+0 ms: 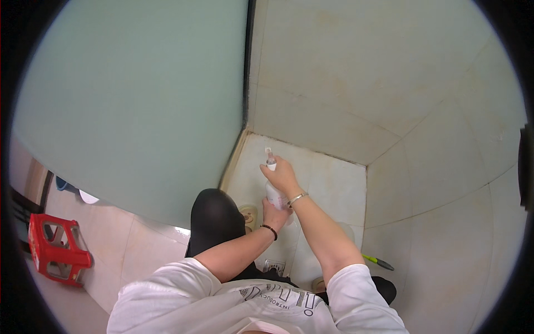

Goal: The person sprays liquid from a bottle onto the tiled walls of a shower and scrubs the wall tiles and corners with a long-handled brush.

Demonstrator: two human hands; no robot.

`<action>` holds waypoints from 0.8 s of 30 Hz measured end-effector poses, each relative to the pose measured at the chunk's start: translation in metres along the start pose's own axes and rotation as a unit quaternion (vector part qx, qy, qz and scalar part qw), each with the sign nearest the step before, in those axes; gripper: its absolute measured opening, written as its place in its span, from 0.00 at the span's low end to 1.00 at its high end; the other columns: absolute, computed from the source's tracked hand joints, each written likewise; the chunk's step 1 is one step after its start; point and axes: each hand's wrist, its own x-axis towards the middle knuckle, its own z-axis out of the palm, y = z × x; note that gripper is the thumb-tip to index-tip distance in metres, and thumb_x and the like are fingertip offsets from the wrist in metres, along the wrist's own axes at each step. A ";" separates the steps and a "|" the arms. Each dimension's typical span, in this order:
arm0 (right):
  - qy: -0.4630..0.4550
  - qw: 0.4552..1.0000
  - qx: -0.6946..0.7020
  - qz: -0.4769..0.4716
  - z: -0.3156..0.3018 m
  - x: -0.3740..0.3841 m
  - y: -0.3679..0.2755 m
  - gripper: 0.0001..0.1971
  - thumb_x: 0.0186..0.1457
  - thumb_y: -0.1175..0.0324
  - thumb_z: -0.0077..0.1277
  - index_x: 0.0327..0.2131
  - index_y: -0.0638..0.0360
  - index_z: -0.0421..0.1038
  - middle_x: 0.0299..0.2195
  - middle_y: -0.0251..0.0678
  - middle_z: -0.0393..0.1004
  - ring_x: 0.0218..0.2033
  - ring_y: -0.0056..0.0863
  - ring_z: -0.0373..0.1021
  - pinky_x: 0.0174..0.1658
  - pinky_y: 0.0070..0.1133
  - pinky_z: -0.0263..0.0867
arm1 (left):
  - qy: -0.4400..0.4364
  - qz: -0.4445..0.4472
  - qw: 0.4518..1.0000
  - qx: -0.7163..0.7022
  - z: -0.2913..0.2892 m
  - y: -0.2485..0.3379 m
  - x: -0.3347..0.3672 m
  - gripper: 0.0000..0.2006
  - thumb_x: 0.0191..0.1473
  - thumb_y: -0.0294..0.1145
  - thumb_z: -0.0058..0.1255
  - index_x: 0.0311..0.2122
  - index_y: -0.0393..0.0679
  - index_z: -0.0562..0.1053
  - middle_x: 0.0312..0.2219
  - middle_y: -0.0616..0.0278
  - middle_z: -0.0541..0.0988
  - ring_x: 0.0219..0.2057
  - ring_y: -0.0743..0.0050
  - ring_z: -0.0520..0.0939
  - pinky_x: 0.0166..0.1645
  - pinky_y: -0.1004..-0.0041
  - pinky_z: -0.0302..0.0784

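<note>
A whitish spray bottle [275,195] is held in both hands above the tiled floor, its clear nozzle end directed away from me toward the far wall. My right hand [282,177] is closed around the neck and spray head, with the thumb out along its left side. Lower down, my left hand [273,214] wraps the bottle's body near its base. Part of the bottle is covered by my fingers. A silver bangle [298,199] circles the right wrist, and a dark bead bracelet [270,231] the left.
A frosted glass panel [139,111] rises on the left, with tiled walls [356,72] ahead and to the right. A floor drain [275,266] lies close to me. Beside my right leg is a green-and-black handle [379,261]. A red plastic stool [60,249] stands far left.
</note>
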 end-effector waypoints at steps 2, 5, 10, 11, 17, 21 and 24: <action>0.010 0.999 0.045 -0.007 0.010 -0.002 0.008 0.21 0.45 0.56 0.55 0.36 0.65 0.70 0.31 0.52 0.74 0.34 0.48 0.71 0.38 0.34 0.66 | -0.006 -0.002 1.000 0.006 -0.003 -0.013 0.005 0.37 0.33 0.26 0.64 0.48 0.32 0.54 0.42 0.47 0.69 0.43 0.54 0.74 0.46 0.63 0.72; -0.006 0.997 0.071 -0.022 0.016 -0.001 0.018 0.21 0.45 0.55 0.54 0.35 0.64 0.71 0.31 0.52 0.74 0.34 0.48 0.71 0.39 0.34 0.67 | 0.003 0.007 1.000 0.020 -0.002 -0.024 0.006 0.36 0.34 0.27 0.64 0.47 0.32 0.54 0.42 0.46 0.69 0.43 0.55 0.74 0.47 0.63 0.71; -0.056 0.998 -0.005 -0.019 0.033 -0.009 0.012 0.21 0.44 0.55 0.55 0.35 0.66 0.72 0.30 0.51 0.75 0.33 0.46 0.72 0.38 0.31 0.67 | 0.002 -0.056 0.997 -0.061 -0.001 -0.055 0.013 0.36 0.36 0.28 0.64 0.48 0.33 0.53 0.42 0.47 0.69 0.44 0.56 0.73 0.47 0.63 0.70; -0.070 0.997 -0.025 -0.004 0.034 -0.010 0.010 0.21 0.44 0.55 0.55 0.35 0.65 0.71 0.30 0.50 0.75 0.33 0.46 0.72 0.38 0.31 0.67 | 0.018 -0.076 0.993 -0.085 -0.002 -0.057 0.014 0.36 0.37 0.28 0.63 0.48 0.33 0.53 0.42 0.47 0.69 0.45 0.56 0.73 0.48 0.63 0.70; 0.086 0.995 0.042 -0.009 0.027 0.011 0.027 0.20 0.45 0.55 0.54 0.35 0.64 0.70 0.28 0.52 0.74 0.32 0.49 0.72 0.36 0.36 0.67 | 0.052 0.049 0.996 0.048 0.001 -0.021 0.030 0.34 0.37 0.26 0.62 0.49 0.32 0.56 0.43 0.46 0.69 0.45 0.53 0.73 0.49 0.64 0.69; 0.099 0.993 0.070 -0.008 0.030 0.015 0.017 0.21 0.46 0.55 0.55 0.35 0.64 0.70 0.28 0.52 0.74 0.32 0.49 0.72 0.36 0.36 0.67 | 0.105 0.143 0.981 0.082 -0.003 -0.031 0.046 0.34 0.36 0.25 0.62 0.49 0.32 0.57 0.43 0.45 0.69 0.45 0.50 0.73 0.49 0.63 0.69; 0.036 0.999 0.024 0.001 0.032 0.007 0.023 0.22 0.45 0.55 0.55 0.36 0.66 0.70 0.29 0.53 0.74 0.33 0.49 0.72 0.37 0.35 0.67 | 0.081 0.078 0.992 0.056 -0.002 -0.028 0.038 0.34 0.36 0.25 0.62 0.49 0.33 0.57 0.43 0.43 0.69 0.46 0.49 0.72 0.50 0.63 0.68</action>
